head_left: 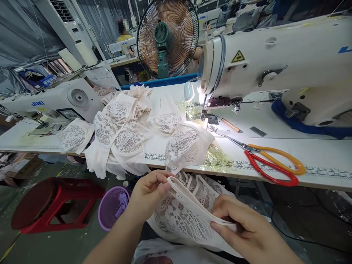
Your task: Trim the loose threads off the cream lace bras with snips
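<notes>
Over my lap, in front of the table edge, hangs a cream lace bra [187,216]. My left hand [151,194] pinches its smooth bound edge at the upper left, thumb against fingers. Further right along the same edge, my right hand [242,223] grips the fabric between thumb and curled fingers. The edge runs taut between both hands. Behind them, another lace bra piece [184,145] lies on the table near the lit needle area of the sewing machine [247,58]. Parts of the held bra are hidden by my right hand and its own folds.
Orange-and-red-handled scissors [271,161] lie on the table [327,154], right of the needle. A pile of lace bra pieces [118,128] spreads left, near a second sewing machine [63,99]. Below stand a purple basket [106,209] and red stool [57,205]. A fan [162,40] stands behind.
</notes>
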A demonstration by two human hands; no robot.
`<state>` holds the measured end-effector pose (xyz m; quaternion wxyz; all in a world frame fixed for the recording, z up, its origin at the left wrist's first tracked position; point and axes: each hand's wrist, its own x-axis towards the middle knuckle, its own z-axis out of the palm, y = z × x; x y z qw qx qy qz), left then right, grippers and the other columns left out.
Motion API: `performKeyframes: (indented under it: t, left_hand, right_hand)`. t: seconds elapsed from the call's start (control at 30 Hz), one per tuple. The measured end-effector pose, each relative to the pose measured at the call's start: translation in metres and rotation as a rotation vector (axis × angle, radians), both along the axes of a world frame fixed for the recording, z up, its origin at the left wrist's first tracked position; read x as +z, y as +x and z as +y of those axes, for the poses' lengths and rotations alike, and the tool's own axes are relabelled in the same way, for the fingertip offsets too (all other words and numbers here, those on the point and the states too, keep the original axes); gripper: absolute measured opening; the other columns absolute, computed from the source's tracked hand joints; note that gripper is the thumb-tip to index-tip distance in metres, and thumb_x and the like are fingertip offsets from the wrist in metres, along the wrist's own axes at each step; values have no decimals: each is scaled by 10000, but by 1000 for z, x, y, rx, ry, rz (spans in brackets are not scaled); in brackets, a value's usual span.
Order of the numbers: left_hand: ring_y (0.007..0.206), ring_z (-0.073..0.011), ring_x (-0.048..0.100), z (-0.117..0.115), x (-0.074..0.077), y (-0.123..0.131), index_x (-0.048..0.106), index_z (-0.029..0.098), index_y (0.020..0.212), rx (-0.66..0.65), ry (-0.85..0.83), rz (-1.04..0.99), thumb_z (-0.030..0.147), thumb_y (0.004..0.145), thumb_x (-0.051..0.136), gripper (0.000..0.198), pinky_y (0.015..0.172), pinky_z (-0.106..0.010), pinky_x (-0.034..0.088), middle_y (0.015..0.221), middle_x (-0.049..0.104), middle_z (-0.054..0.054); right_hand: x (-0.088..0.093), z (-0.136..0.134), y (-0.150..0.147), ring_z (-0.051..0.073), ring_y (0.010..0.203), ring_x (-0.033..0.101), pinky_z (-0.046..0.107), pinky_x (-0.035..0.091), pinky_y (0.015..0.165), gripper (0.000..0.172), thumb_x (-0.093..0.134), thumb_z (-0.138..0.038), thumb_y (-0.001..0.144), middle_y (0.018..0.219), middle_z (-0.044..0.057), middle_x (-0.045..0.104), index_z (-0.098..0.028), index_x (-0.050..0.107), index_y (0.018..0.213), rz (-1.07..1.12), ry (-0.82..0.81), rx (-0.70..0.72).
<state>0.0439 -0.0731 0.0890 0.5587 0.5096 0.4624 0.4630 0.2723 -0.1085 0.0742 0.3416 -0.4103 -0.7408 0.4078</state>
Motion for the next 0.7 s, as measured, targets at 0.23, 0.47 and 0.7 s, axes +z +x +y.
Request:
performKeyframes:
  t: [0.23, 0.47, 0.7]
  left_hand:
    - [1140, -260, 520, 0, 12, -12, 514, 242, 1067, -87, 597, 474, 138, 780, 650, 334, 912, -419, 470, 1214, 521, -129]
    - [1217, -306, 457, 11, 46, -10, 628, 196, 883, -703, 862, 1001, 190, 839, 566, 77, 1017, -490, 377, 1099, 594, -144]
    - [1167, -295, 517, 8, 61, -15, 652, 229, 688, -1060, 621, 782, 164, 746, 660, 88, 1031, -444, 395, 1139, 613, -121]
  right_hand:
    - [-2, -2, 5, 156, 665, 564, 243, 453, 567, 87, 498, -163, 866, 743, 23, 562, -205, 572, 847, -60, 7, 35]
    - [7, 2, 6, 149, 692, 550, 238, 432, 587, 202, 468, -137, 898, 802, 39, 555, -229, 606, 1015, -165, 95, 261]
    - [21, 1, 8, 180, 755, 585, 258, 484, 617, 122, 545, -165, 833, 865, 77, 594, -202, 628, 751, -234, 71, 392]
